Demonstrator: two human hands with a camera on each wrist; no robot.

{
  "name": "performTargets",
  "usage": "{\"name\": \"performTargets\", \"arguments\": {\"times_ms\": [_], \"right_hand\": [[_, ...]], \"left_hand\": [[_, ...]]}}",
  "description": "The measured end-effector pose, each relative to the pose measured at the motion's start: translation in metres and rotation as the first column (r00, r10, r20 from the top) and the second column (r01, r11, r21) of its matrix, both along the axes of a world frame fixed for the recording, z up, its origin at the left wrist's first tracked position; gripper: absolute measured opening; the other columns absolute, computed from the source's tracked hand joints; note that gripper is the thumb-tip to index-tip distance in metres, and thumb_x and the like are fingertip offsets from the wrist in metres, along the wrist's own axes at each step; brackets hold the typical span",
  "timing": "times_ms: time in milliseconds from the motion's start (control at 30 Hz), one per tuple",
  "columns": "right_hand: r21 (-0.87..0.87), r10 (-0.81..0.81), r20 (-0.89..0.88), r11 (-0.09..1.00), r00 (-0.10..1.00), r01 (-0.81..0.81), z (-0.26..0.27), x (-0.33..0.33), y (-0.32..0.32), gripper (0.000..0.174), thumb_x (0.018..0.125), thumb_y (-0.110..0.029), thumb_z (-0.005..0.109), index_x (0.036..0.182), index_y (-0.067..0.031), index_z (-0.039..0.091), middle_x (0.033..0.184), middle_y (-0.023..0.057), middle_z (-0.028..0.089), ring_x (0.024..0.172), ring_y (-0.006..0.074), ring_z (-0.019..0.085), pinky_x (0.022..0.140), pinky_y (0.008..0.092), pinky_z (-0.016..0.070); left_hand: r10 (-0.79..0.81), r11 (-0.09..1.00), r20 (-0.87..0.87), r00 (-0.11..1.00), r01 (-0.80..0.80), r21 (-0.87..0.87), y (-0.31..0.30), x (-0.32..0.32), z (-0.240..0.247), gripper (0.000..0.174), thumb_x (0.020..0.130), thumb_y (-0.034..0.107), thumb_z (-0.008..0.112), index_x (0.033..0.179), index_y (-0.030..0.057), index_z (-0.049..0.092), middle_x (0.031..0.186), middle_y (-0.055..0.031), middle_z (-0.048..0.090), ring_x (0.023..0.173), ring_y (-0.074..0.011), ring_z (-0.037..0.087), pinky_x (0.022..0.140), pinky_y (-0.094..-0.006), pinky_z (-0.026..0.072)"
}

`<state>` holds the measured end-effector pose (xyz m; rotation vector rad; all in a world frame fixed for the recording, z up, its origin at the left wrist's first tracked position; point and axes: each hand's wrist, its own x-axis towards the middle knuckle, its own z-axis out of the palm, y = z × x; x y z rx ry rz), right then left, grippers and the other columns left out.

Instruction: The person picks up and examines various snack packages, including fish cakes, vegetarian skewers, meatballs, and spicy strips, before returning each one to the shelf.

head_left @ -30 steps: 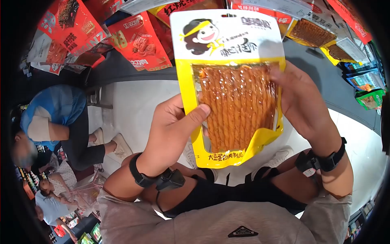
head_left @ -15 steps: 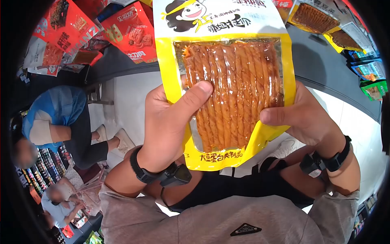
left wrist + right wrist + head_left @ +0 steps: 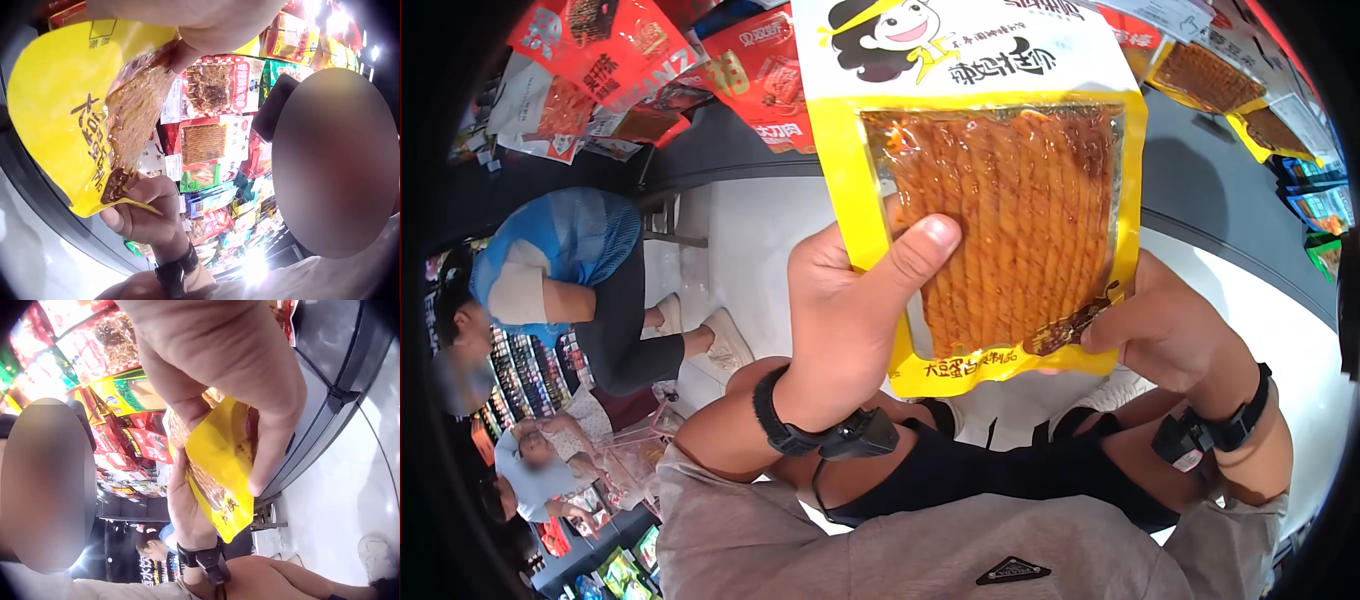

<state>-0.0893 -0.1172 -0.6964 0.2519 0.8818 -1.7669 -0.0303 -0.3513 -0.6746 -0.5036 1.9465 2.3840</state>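
Note:
A yellow and white snack packet (image 3: 1000, 240) with a clear window over reddish-brown strips is held up between both hands. The left hand (image 3: 860, 310) grips its left edge, thumb lying across the window. At the lower right corner the right hand (image 3: 1165, 320) pinches the packet, thumb in front, its other fingers mostly hidden behind. In the left wrist view the packet (image 3: 56, 112) looks bent, with the right hand (image 3: 153, 209) at its lower corner. The right wrist view shows the packet's yellow edge (image 3: 219, 444) and the left hand (image 3: 190, 512) beyond it.
Red snack packets (image 3: 770, 80) lie on a dark shelf (image 3: 720, 165) at the upper left, and more yellow packets (image 3: 1210, 78) at the upper right. A person in a blue vest (image 3: 565, 250) is at the left. Further people and stocked shelves stand beyond.
The packet has come lower and closer than a second ago. The right hand has moved down from the packet's upper right side to its lower right corner, and that corner has folded.

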Motion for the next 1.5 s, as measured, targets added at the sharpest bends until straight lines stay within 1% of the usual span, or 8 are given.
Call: {"name": "performTargets", "arguments": {"times_ms": [167, 333, 567, 767, 833, 1000, 1200, 1500], "right_hand": [[0.115, 0.020, -0.063, 0.993, 0.998, -0.012, -0.007, 0.007, -0.005, 0.058, 0.076, 0.015, 0.062, 0.132, 0.0054, 0.055, 0.125, 0.0158, 0.065, 0.119, 0.0260, 0.063, 0.104, 0.0374, 0.0479], [0.265, 0.161, -0.321, 0.961, 0.933, -0.074, -0.002, 0.008, -0.002, 0.052, 0.078, 0.014, 0.063, 0.129, 0.0025, 0.059, 0.120, 0.0119, 0.069, 0.113, 0.0214, 0.065, 0.102, 0.0356, 0.0483], [0.201, 0.155, -0.334, 0.975, 0.930, -0.091, -0.002, 0.009, -0.003, 0.047, 0.080, 0.012, 0.062, 0.126, 0.0032, 0.061, 0.118, 0.0125, 0.070, 0.108, 0.0207, 0.067, 0.099, 0.0348, 0.0498], [0.313, 0.215, -0.350, 0.944, 0.912, -0.102, -0.002, 0.005, -0.002, 0.041, 0.079, 0.009, 0.064, 0.120, 0.0038, 0.065, 0.110, 0.0105, 0.073, 0.102, 0.0173, 0.069, 0.095, 0.0329, 0.0520], [0.244, 0.003, -0.413, 0.964, 0.911, 0.108, -0.007, 0.006, -0.003, 0.039, 0.081, 0.007, 0.066, 0.119, 0.0043, 0.064, 0.110, 0.0102, 0.073, 0.100, 0.0168, 0.069, 0.094, 0.0324, 0.0526], [0.131, -0.197, -0.443, 0.951, 0.874, 0.281, -0.013, -0.002, 0.002, 0.037, 0.084, -0.003, 0.072, 0.119, 0.0060, 0.064, 0.110, 0.0113, 0.073, 0.098, 0.0176, 0.069, 0.093, 0.0319, 0.0526], [0.232, -0.061, -0.447, 0.956, 0.893, 0.182, -0.011, -0.003, 0.004, 0.037, 0.084, -0.005, 0.074, 0.119, 0.0037, 0.066, 0.111, 0.0103, 0.073, 0.099, 0.0164, 0.069, 0.092, 0.0317, 0.0522], [0.366, 0.136, -0.520, 0.928, 0.843, 0.076, 0.000, -0.010, 0.007, 0.041, 0.081, 0.005, 0.071, 0.122, 0.0043, 0.064, 0.113, 0.0114, 0.073, 0.102, 0.0182, 0.070, 0.096, 0.0319, 0.0533]], "left_hand": [[-0.035, 0.999, 0.000, 0.999, 0.035, -0.018, -0.002, 0.001, 0.000, 0.028, 0.097, 0.013, 0.070, 0.118, -0.0052, 0.069, 0.106, -0.0090, 0.073, 0.092, -0.0107, 0.066, 0.083, -0.0275, 0.0534], [0.002, 1.000, -0.004, 1.000, -0.002, 0.003, 0.002, 0.003, 0.001, 0.026, 0.099, 0.017, 0.068, 0.114, -0.0042, 0.070, 0.104, -0.0080, 0.073, 0.091, -0.0098, 0.065, 0.082, -0.0262, 0.0523], [0.079, 0.997, -0.063, 0.995, -0.080, -0.015, -0.002, -0.002, 0.000, 0.021, 0.102, 0.019, 0.064, 0.107, 0.0007, 0.072, 0.100, -0.0034, 0.071, 0.085, -0.0072, 0.063, 0.078, -0.0243, 0.0494], [0.038, 0.998, -0.004, 0.999, -0.038, -0.058, -0.006, 0.002, -0.002, 0.018, 0.102, 0.015, 0.064, 0.112, 0.0009, 0.068, 0.101, -0.0030, 0.071, 0.087, -0.0079, 0.064, 0.079, -0.0238, 0.0497], [-0.146, 0.976, 0.184, 0.972, 0.173, -0.136, -0.003, 0.002, 0.001, 0.021, 0.102, 0.014, 0.063, 0.117, -0.0012, 0.064, 0.102, -0.0056, 0.071, 0.088, -0.0104, 0.065, 0.077, -0.0259, 0.0536], [-0.301, 0.952, 0.215, 0.929, 0.306, 0.007, -0.011, -0.003, -0.009, 0.026, 0.104, 0.014, 0.057, 0.122, -0.0039, 0.060, 0.111, -0.0147, 0.072, 0.088, -0.0217, 0.072, 0.068, -0.0347, 0.0592], [-0.262, 0.958, 0.280, 0.923, 0.283, -0.037, -0.011, -0.006, -0.005, 0.026, 0.104, 0.016, 0.058, 0.118, -0.0052, 0.063, 0.105, -0.0150, 0.073, 0.081, -0.0227, 0.072, 0.068, -0.0335, 0.0584], [-0.248, 0.958, 0.239, 0.939, 0.274, -0.082, -0.014, -0.005, -0.005, 0.020, 0.099, 0.017, 0.067, 0.101, -0.0030, 0.069, 0.086, -0.0079, 0.071, 0.069, -0.0089, 0.063, 0.060, -0.0231, 0.0522]]}}
